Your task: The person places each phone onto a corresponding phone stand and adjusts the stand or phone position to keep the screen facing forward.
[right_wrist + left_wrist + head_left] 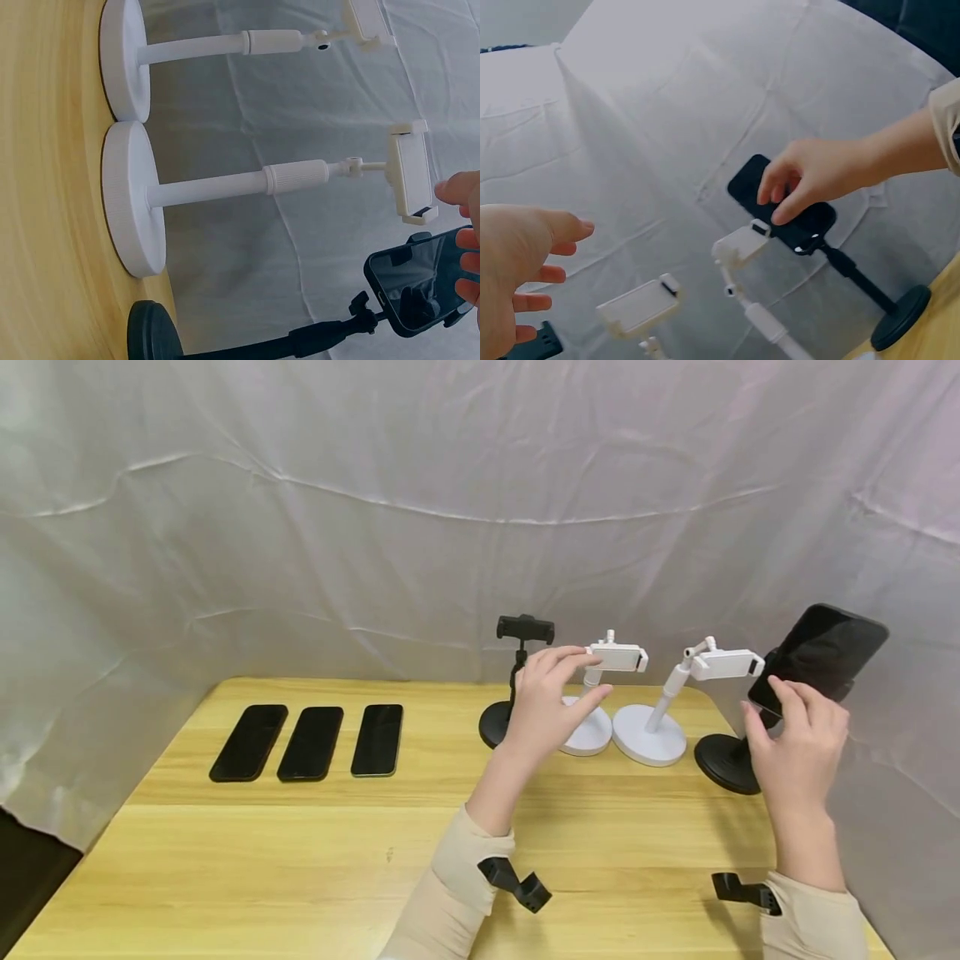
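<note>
A black phone (821, 652) sits tilted in the clamp of the black stand (729, 763) at the far right. My right hand (801, 743) is right in front of that phone, fingers loosely bent and thumb apart; in the left wrist view it overlaps the phone's face. My left hand (551, 697) hovers by the nearer-left white phone stand (588, 731), fingers stretched forward and thumb spread, nothing between them. In the left wrist view its thumb points toward the white clamp (639, 306). Between the hands stands another white phone stand (649, 735), its clamp holding no phone.
Three black phones, a left one (249, 743), a middle one (311, 743) and a right one (377, 740), lie flat in a row on the wooden table (300, 860). A second black stand (525, 628) is partly behind my left hand. A grey curtain (375, 527) hangs behind.
</note>
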Available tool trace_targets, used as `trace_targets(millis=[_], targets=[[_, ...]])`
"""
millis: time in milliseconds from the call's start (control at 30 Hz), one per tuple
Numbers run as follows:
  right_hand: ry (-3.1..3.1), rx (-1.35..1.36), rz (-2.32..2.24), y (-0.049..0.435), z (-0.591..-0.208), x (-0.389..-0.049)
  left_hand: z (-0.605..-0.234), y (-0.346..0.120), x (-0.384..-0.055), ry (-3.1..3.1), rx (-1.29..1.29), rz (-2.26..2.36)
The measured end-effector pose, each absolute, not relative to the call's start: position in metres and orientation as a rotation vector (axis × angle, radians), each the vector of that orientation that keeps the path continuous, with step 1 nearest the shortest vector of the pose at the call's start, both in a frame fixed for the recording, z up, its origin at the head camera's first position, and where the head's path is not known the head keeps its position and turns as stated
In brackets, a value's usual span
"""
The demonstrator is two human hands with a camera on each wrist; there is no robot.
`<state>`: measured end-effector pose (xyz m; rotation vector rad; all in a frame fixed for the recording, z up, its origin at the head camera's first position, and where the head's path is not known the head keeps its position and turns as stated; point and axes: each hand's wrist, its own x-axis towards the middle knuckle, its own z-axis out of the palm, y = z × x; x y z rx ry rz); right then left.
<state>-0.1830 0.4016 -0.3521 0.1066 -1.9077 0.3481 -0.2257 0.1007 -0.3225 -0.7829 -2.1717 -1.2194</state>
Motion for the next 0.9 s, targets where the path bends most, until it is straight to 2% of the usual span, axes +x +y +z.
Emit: trace_targets(millis=[900], targets=[[-1.938, 0.031, 0.331, 0.391, -0.354, -0.222, -0.339, 0.005, -0.236, -2.175, -0.371, -1.269]])
